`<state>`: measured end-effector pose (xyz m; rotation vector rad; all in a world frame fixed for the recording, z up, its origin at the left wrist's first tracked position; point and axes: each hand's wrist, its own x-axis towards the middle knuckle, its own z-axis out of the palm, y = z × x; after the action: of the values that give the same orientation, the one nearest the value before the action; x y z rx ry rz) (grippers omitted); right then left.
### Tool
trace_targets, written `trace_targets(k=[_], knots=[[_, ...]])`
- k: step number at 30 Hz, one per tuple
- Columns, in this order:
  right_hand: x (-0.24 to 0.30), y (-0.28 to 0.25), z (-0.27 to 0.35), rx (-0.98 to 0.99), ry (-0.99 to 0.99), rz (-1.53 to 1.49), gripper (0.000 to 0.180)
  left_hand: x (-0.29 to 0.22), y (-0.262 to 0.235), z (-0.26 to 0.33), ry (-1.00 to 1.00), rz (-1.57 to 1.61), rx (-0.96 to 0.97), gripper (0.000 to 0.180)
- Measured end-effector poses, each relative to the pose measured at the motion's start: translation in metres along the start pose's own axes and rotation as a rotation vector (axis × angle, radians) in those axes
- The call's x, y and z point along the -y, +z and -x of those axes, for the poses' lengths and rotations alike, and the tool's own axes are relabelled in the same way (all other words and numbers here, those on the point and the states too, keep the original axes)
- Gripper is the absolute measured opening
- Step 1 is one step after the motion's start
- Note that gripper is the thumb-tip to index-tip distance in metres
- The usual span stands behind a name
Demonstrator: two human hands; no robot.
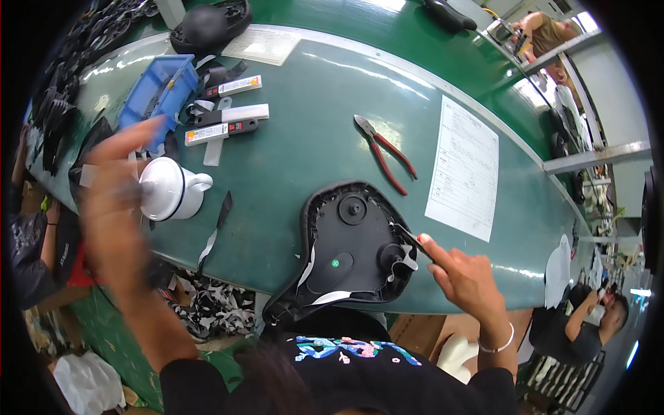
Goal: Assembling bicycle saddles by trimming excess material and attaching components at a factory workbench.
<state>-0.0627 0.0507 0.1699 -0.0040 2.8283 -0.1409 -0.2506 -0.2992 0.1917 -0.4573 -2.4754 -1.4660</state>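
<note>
A black bicycle saddle (pixel 332 266) lies upside down at the table's near edge, against my body. Pale strips of material (pixel 332 297) show along its rim, and a crumpled piece (pixel 404 261) sticks up at its right side. My right hand (pixel 467 280) is closed round a slim, dark knife-like tool (pixel 423 247), whose thin tip meets the saddle's right rim. My left hand (pixel 114 187) is raised at the left, smeared by motion, close to a white lidded mug (pixel 166 194). Whether it holds anything is unclear.
Red-handled cutting pliers (pixel 384 155) and a printed sheet (pixel 465 166) lie beyond the saddle. Small blade packs (pixel 221 131) and a blue bin (pixel 155 93) stand at the left. Below the edge is a heap of scraps (pixel 214 304). Other people (pixel 588 318) work nearby.
</note>
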Motion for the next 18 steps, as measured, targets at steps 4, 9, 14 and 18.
trace_targets(k=[4,9,14,18], knots=[[-0.011,0.004,0.003,-0.065,-0.007,-0.192,0.056,0.017,0.074,0.028,-0.252,-0.075,0.781,0.052],[-0.018,0.0,-0.007,-0.029,-0.062,-0.401,0.055,0.015,0.126,0.066,-0.516,0.781,0.865,0.071],[-0.009,0.057,0.001,-0.224,0.033,-0.445,0.06,0.009,0.136,0.042,-0.238,0.386,0.669,0.056],[0.023,0.082,0.019,-0.361,0.094,-0.625,0.066,-0.005,0.133,0.072,-0.258,0.374,0.541,0.054]])
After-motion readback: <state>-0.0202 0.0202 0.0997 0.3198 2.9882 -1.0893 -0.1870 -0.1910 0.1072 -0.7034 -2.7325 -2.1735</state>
